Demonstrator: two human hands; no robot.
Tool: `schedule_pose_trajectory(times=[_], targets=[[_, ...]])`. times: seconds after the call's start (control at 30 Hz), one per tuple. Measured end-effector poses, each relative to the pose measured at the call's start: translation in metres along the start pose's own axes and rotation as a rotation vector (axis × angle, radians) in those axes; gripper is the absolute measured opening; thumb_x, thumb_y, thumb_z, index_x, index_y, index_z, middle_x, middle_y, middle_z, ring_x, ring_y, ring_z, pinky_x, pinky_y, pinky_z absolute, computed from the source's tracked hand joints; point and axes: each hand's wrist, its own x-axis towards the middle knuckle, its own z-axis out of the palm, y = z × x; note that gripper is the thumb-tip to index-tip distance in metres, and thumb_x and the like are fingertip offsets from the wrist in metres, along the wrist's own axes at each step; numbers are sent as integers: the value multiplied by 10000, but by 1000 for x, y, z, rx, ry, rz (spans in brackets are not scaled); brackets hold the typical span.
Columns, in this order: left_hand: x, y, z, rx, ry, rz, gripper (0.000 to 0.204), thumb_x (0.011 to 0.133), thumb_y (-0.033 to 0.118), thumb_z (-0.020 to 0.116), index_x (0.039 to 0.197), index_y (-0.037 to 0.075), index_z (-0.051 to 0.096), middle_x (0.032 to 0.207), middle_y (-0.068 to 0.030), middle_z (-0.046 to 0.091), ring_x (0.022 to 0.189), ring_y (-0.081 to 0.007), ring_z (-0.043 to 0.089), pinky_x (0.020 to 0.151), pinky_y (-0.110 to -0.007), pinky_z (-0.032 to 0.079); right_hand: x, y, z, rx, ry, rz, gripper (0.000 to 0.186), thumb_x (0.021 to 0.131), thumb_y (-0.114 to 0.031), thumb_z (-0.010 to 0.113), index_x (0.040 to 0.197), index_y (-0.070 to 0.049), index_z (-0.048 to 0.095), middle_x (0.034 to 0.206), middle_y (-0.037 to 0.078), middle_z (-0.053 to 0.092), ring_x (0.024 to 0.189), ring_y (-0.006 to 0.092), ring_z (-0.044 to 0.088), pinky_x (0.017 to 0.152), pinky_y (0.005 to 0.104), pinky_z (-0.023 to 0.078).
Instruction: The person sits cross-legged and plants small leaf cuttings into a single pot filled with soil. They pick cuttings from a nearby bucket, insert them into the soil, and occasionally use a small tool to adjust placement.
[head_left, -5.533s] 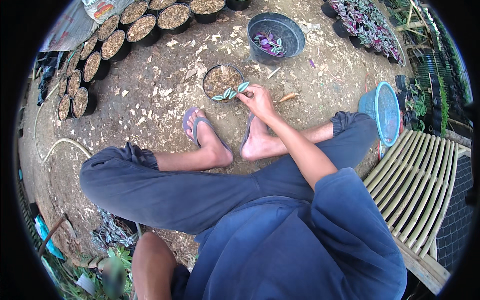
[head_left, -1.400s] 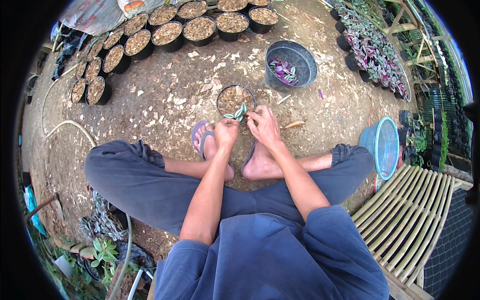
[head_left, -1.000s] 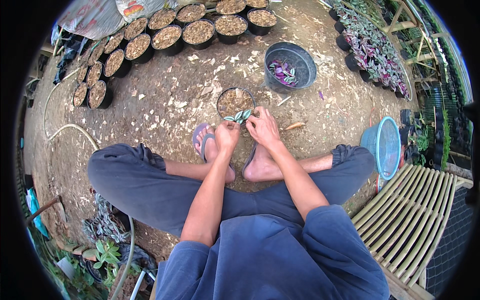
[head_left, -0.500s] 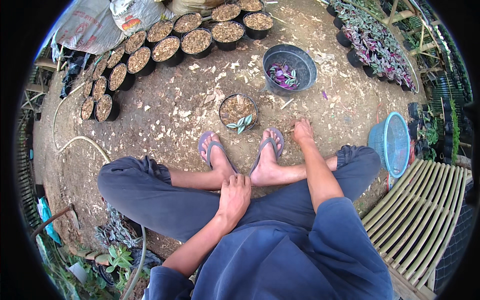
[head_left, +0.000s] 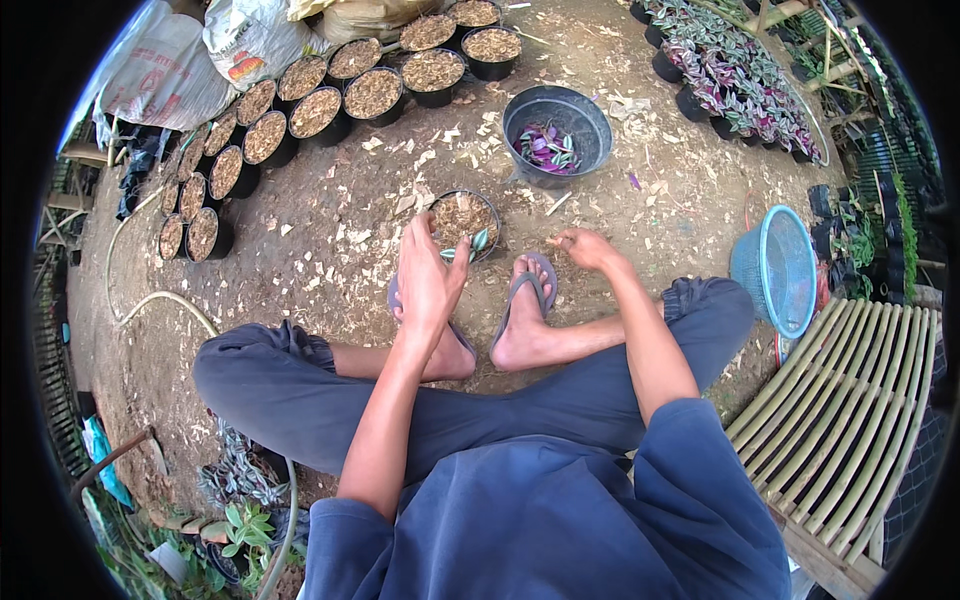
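In front of my feet stands a small black pot filled with wood-chip mix. A striped green-and-silver leafy cutting sits at its near edge, partly hidden by my left hand. My left hand is at the pot's near left side, its fingers stretched out and thumb apart, with no held thing visible. Right of the pot, my right hand hovers low over the ground with its fingertips pinched together; whatever is between them is too small to name. Beyond it a larger black pot holds purple-and-green cuttings.
Several chip-filled black pots curve along the far left, before stuffed sacks. Purple-leaved potted plants line the far right. A blue basket and a bamboo bench are at my right; a hose lies left.
My left hand has left my lap and reached forward to the small pot. My right hand has risen from the ground and moved slightly left, fingers now pinched.
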Motion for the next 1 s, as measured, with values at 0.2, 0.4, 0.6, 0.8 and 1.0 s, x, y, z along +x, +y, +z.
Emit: schedule_pose_trajectory(times=[0.2,0.4,0.6,0.8,1.0], targets=[[28,13,16,-91,-74,-24,730,966,288,761,1558,12,434,984,-222,715,866,-386,712,815,-487,561,-6,17,14,161,391,-24,354,1076,-217,598,1335,7,690,1232,278,732,1181,410,703,1042,485,529],[46,-2,30,-163,-153,-32,441,1053,288,668,1429,60,632,917,-157,750,785,-271,700,770,-423,551,7,45,32,158,464,216,371,1071,-267,605,1300,17,675,1233,293,725,1202,455,685,1032,513,526],[46,-10,34,-160,-101,0,289,1106,254,593,1215,40,752,928,-125,772,732,-199,673,696,-378,526,15,68,14,342,683,375,417,1075,-269,585,1357,37,570,1223,341,694,1168,509,670,1022,542,517],[46,-10,27,-80,-80,77,225,1096,155,584,1116,17,760,851,-114,741,701,-208,654,672,-389,512,-19,11,-25,484,1057,-158,439,1116,-249,519,1467,4,444,1221,327,671,1121,517,672,958,558,529],[45,-12,25,-69,-111,180,188,1083,126,594,1032,-2,722,802,-141,696,758,-278,655,718,-424,512,-39,-30,-26,107,773,54,428,1123,-280,497,1466,-27,449,1218,330,680,1076,518,684,913,578,535]])
